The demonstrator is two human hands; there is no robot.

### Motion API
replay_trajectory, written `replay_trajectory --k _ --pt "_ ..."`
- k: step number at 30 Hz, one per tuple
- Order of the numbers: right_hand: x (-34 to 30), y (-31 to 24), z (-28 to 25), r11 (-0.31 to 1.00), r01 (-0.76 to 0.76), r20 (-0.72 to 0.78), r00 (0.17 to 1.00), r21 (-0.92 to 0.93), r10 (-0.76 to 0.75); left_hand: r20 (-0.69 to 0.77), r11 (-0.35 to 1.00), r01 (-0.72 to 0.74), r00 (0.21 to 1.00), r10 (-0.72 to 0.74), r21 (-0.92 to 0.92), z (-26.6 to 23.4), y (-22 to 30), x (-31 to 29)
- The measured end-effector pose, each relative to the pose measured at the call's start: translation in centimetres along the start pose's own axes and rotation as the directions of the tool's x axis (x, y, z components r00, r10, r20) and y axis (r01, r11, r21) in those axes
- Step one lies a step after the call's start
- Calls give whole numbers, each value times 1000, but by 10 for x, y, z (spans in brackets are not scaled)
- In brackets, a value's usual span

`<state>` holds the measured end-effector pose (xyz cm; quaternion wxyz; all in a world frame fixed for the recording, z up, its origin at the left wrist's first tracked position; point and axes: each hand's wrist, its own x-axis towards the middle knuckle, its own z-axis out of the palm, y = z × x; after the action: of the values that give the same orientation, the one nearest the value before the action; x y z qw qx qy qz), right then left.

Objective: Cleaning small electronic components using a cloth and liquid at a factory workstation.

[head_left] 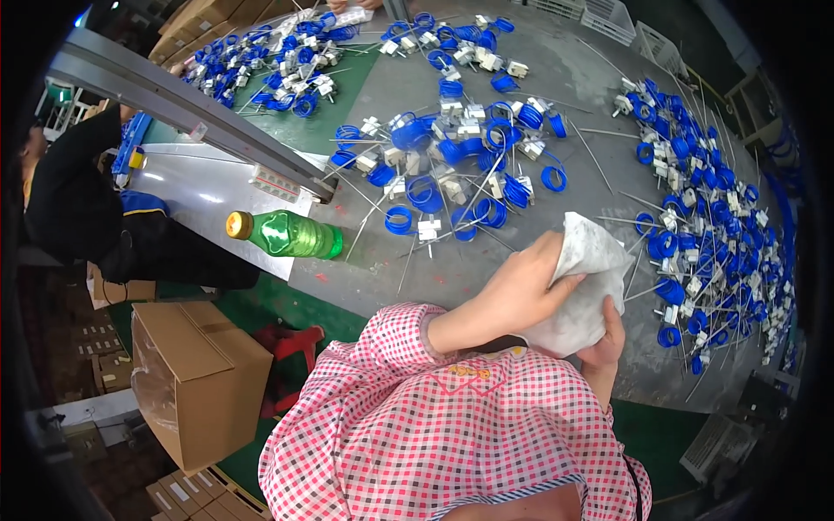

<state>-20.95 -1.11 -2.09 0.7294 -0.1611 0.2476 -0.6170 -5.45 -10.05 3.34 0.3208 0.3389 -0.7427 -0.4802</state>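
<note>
A whitish, crumpled bag [584, 291], thin and soft-looking, is held up between my hands just above the near edge of the table. My left hand [526, 285] grips its left side, the thumb across the front and the other fingers partly hidden behind it. At the lower right edge, my right hand [606, 340] is closed on the same bag. What the bag contains, if anything, cannot be made out. Beyond it lies a loose pile of coiled blue tubes [424, 193] with white blocky parts and thin metal rods.
More blue coils [695, 182] cover the right of the grey table [382, 269]. A green bottle [287, 234] lies on its side at left, below a metal post [200, 117]. Another person [95, 191] sits at far left. An open cardboard box [204, 373] stands by a red stool [294, 356].
</note>
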Motion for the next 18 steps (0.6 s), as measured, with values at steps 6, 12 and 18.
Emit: replay_trajectory --k 6,12,18 --pt "-17 -16 -12 982 172 -64 984 80 -167 3 995 -94 996 94 -41 8 4 18" --pt "-81 -45 -47 804 566 -239 819 181 -522 165 998 -39 986 29 53 59 2 47" --pt "-146 -48 -73 689 721 -468 587 -68 -661 176 832 -410 912 371 374 162 -25 115"
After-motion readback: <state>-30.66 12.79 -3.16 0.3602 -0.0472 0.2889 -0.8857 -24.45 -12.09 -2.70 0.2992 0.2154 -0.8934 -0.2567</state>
